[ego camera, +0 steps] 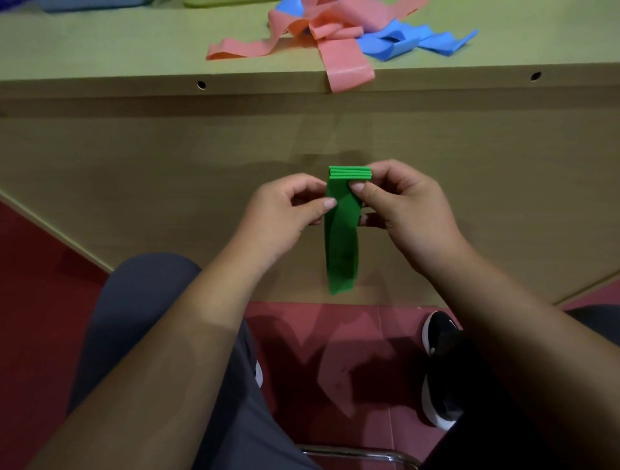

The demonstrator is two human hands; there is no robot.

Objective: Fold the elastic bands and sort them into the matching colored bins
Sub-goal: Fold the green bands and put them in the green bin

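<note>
A green elastic band hangs in front of the table's front panel, below the tabletop edge. Its top end is folded into several stacked layers and the rest dangles down. My right hand pinches the folded top, thumb on the front. From the left, my left hand holds the band's edge just below the fold with thumb and fingers. Pink bands and blue bands lie tangled on the tabletop; one pink end droops over the edge.
The wooden table fills the top of the view, its front panel below. At the far top edge sit a blue bin and a green bin, barely visible. My legs, black shoes and a red floor lie underneath.
</note>
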